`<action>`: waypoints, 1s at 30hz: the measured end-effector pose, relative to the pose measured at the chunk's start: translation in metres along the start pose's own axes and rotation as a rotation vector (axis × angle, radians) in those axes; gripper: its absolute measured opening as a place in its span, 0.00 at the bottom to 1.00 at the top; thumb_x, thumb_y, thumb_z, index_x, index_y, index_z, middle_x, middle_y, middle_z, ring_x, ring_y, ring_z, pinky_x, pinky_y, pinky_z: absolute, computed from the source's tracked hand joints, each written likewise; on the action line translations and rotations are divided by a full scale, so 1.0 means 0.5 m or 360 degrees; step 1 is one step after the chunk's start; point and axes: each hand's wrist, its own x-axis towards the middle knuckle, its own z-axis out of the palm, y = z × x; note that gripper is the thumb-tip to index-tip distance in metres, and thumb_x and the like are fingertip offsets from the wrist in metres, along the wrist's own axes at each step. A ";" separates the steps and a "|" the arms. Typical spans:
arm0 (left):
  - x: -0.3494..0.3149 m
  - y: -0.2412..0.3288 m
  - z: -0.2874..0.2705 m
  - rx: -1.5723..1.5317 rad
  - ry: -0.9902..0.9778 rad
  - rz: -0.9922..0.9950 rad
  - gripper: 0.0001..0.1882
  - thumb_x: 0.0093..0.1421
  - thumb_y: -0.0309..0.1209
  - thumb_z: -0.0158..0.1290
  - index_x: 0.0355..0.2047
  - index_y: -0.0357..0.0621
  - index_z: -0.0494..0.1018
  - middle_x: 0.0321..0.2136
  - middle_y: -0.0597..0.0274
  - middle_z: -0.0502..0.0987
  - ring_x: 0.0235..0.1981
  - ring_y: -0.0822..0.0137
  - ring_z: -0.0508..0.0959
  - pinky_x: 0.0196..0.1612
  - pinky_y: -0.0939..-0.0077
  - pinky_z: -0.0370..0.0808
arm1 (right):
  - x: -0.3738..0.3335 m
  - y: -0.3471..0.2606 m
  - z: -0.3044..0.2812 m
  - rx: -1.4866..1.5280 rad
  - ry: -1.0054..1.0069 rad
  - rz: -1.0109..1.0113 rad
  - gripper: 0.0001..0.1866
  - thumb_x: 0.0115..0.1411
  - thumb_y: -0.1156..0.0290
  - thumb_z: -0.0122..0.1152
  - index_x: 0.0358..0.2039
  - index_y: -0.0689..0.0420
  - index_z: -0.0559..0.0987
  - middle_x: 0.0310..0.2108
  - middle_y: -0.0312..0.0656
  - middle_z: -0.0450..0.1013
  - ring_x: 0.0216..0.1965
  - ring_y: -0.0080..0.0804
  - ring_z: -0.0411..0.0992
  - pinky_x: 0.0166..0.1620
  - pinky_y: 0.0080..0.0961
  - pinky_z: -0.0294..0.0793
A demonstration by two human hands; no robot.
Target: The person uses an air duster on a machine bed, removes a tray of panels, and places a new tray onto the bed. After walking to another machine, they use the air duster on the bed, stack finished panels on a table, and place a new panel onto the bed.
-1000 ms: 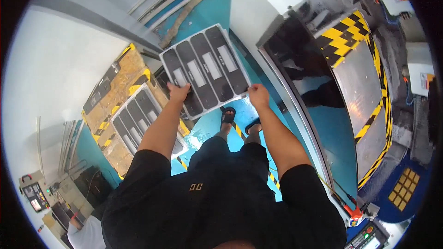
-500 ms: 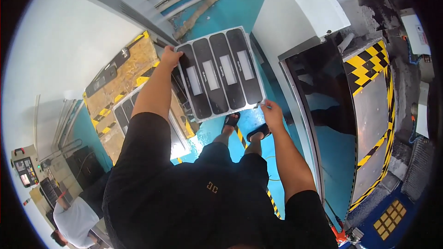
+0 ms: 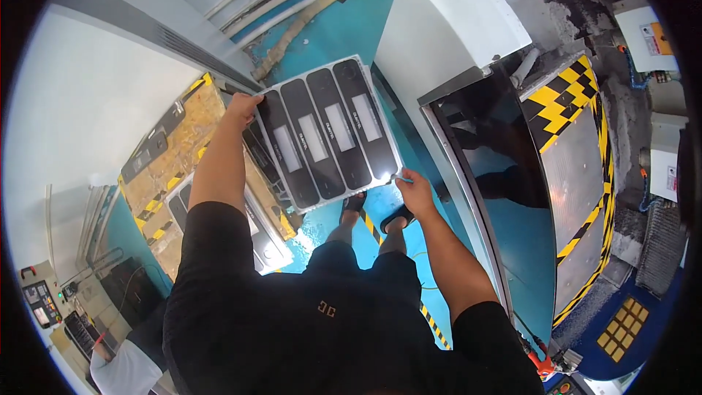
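The white tray (image 3: 322,202) is positioned at the centre of the frame, clear of the floor (image 3: 329,36), with its edges slanted in view. It carries four long black panels (image 3: 324,91) side by side, each with a pale rectangular window. The left hand (image 3: 243,108) grips the tray's upper-left corner, fingers closed, thumb on the top face. The right hand (image 3: 417,194) pinches the lower-right corner between thumb and fingers. Left of centre, a wooden table (image 3: 191,135) edged with yellow-and-black tape supports a second tray (image 3: 272,256), partly hidden behind the left arm. A long dark panel (image 3: 152,145) lies along the table's left edge. A white cabinet (image 3: 461,22) stands at upper right of centre. A co-worker in a white top (image 3: 128,373) is at lower left.
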 end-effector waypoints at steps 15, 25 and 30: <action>-0.093 -0.041 0.009 -0.1151 -0.0078 0.0557 0.09 0.66 0.34 0.55 0.38 0.43 0.71 0.27 0.66 0.72 0.28 0.69 0.73 0.33 0.71 0.74 | -0.039 -0.013 -0.020 0.0164 -0.0157 0.0132 0.30 0.58 0.62 0.68 0.58 0.63 0.72 0.51 0.50 0.75 0.50 0.36 0.76 0.52 0.29 0.74; -0.363 0.020 -0.113 -0.2208 0.0197 0.0255 0.16 0.71 0.34 0.45 0.52 0.36 0.70 0.50 0.54 0.77 0.52 0.56 0.76 0.60 0.59 0.72 | -0.263 -0.102 -0.084 0.0558 -0.0907 0.0085 0.34 0.61 0.62 0.67 0.64 0.58 0.66 0.51 0.48 0.73 0.52 0.35 0.73 0.53 0.31 0.74; -0.543 0.067 -0.072 -0.2506 -0.1466 0.0811 0.19 0.72 0.35 0.43 0.56 0.35 0.69 0.56 0.51 0.73 0.59 0.54 0.72 0.67 0.55 0.64 | -0.342 -0.309 -0.116 0.0225 -0.0654 -0.0565 0.35 0.57 0.65 0.70 0.63 0.57 0.66 0.45 0.46 0.78 0.44 0.34 0.78 0.48 0.31 0.76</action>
